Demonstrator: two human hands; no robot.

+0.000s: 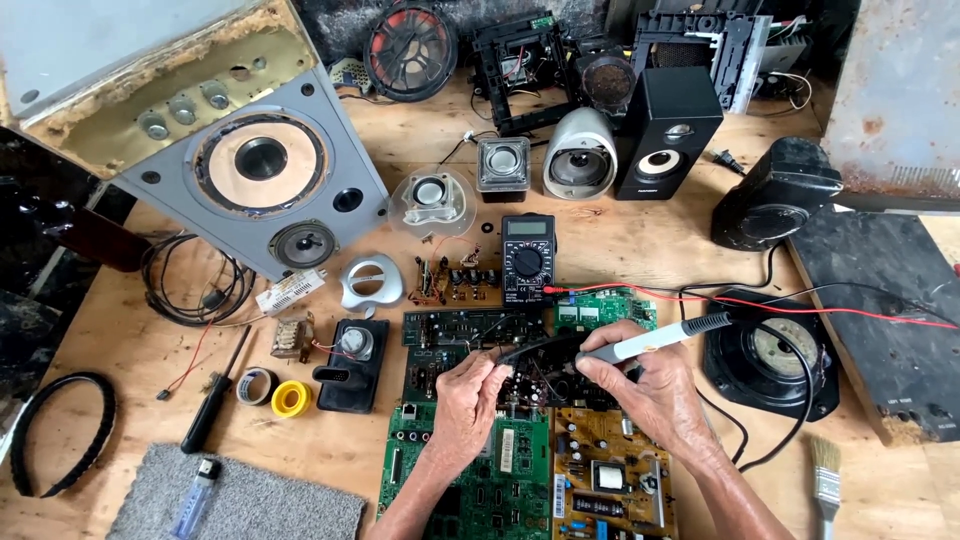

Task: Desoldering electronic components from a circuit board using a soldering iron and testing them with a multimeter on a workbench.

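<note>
My right hand (pixel 655 390) grips a grey, pen-shaped soldering iron (pixel 655 340) whose tip points left onto a small dark circuit board (pixel 540 385). My left hand (pixel 465 405) pinches a black probe or wire (pixel 530 350) over the same board, close to the iron's tip. Beneath both hands lie a green circuit board (pixel 480 480) and a yellow-brown power board (pixel 610 480). A black multimeter (pixel 528 258) sits just beyond, its red lead (pixel 700 295) running right.
A large grey speaker cabinet (pixel 260 170) leans at the back left. Small speakers (pixel 580 150), a black box speaker (pixel 668 130) and a round speaker driver (pixel 775 350) surround the work. A screwdriver (pixel 215 395), tape rolls (pixel 275 392), a lighter (pixel 195 495) and a brush (pixel 825 480) lie on the wooden table.
</note>
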